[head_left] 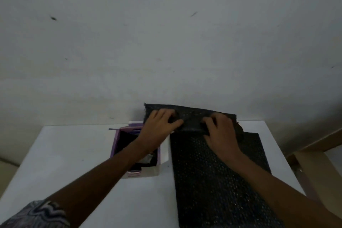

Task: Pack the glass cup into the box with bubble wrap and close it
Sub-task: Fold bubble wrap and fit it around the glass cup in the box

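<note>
A: Where is the work item?

B: The black bubble wrap (pixel 218 172) lies on the white surface (pixel 74 163), at 3 o'clock from the open box (pixel 136 151). The glass cup cannot be seen.

A: Grip state?

B: Left hand (pixel 159 126) and right hand (pixel 222 131) are both clamped on the raised far fold at 12 o'clock.

A: Handling?

B: Probably light, limp sheet. Hold the fold near both ends.

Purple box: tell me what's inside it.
The purple box is open and dark inside; something pale glints near its front. The left forearm covers much, so no cup is identifiable.
</note>
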A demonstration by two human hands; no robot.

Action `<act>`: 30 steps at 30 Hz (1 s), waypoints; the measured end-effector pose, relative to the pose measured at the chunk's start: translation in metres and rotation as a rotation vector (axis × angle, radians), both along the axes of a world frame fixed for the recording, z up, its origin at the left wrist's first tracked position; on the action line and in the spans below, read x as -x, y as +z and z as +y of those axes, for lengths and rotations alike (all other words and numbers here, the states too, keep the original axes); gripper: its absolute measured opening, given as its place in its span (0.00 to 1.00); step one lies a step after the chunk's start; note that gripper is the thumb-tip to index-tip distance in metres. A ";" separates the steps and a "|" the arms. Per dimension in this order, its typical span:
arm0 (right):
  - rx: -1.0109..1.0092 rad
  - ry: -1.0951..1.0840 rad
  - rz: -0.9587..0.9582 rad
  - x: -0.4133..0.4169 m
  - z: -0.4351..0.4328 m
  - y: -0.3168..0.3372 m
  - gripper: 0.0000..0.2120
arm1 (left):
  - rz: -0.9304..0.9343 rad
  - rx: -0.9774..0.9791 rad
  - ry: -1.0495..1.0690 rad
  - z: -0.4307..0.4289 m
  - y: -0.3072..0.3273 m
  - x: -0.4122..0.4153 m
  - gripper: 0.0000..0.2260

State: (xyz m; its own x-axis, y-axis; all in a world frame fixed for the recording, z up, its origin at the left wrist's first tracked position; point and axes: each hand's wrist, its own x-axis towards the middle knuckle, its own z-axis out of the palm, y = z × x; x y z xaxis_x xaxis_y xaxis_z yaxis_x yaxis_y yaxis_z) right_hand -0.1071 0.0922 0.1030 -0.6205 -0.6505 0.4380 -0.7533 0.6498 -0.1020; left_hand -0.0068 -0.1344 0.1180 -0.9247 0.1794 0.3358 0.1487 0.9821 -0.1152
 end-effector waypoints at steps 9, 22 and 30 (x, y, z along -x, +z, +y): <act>-0.385 0.322 -0.038 -0.092 -0.122 -0.024 0.13 | -0.389 0.175 -0.049 -0.113 -0.019 -0.114 0.20; -0.992 0.348 -0.257 -0.125 -0.174 -0.037 0.21 | -0.780 0.135 -0.062 -0.117 -0.055 -0.105 0.17; -1.109 0.275 -0.448 -0.121 -0.196 -0.053 0.26 | -1.097 0.057 0.091 -0.109 -0.075 -0.091 0.16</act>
State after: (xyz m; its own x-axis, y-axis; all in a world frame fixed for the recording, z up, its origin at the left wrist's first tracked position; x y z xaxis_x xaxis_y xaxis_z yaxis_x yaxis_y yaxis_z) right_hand 0.0136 -0.1033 0.0496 -0.3574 -0.6683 -0.6524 -0.9193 0.3748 0.1196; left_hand 0.0843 -0.2438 0.0430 -0.7261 0.0851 -0.6823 0.1255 0.9920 -0.0098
